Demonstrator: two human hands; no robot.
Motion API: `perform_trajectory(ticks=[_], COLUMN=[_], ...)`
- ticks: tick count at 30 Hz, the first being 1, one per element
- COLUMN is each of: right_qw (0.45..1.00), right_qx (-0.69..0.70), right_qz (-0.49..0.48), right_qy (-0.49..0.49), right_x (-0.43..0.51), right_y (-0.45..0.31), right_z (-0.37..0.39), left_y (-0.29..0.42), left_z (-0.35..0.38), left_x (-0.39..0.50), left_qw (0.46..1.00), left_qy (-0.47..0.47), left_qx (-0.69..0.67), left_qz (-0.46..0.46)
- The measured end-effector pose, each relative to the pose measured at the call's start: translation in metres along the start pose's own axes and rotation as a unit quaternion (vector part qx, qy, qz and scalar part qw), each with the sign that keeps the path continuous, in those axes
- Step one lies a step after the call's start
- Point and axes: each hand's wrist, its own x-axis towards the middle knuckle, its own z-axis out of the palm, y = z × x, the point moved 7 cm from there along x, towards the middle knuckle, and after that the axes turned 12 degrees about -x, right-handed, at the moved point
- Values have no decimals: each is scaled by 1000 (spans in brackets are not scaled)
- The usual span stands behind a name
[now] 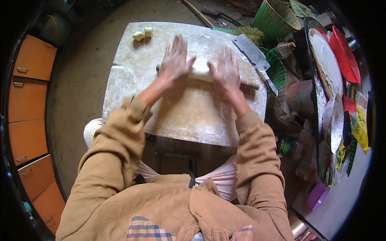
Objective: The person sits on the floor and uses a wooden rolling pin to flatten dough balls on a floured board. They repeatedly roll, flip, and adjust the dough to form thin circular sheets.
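Note:
My left hand (176,58) and my right hand (225,67) lie palm down over a wooden rolling pin (249,85), fingers stretched forward and thumbs pointing inward. Both are blurred by motion. Between them a white, floury piece of dough (200,65) shows at the pin; whether it is wrapped around it or lies against it, I cannot tell. My palms hide much of the pin, but its dark ends stick out on either side. Flour coats the wooden board (193,111) beneath. Two small lumps of dough (143,34) sit at its far left corner.
A cleaver (251,52) with a white-and-dark handle lies along the board's right edge. Beyond it are a green basket (273,70) and a tall woven basket (274,19). At right, a cluttered surface holds a metal ladle (334,123). Orange drawers (28,99) stand at left.

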Motion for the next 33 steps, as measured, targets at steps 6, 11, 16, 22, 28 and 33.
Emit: perform_trajectory(ticks=[6,11,16,22,28,33], right_qw=[996,999,996,1000,996,996], right_qx=[4,-1,0,-25,3,72], right_qz=[-92,-9,85,-9,-91,-52], right_qy=[-20,-35,-17,3,-18,-21], right_x=[-119,0,53,-73,-200,-229], right_y=[-26,22,52,7,5,-3], right_z=[-51,-6,-1,-23,-83,-105], left_y=[39,-3,-28,-6,38,-19], left_z=[-16,-5,-6,-6,-94,-110], left_x=[-113,0,59,-48,-173,-163], left_qw=[996,999,994,999,986,969], left_qy=[-48,-37,-14,-41,-58,65], left_qx=[-5,-15,-39,10,-150,-194], left_qz=[78,-35,-100,2,48,-136])
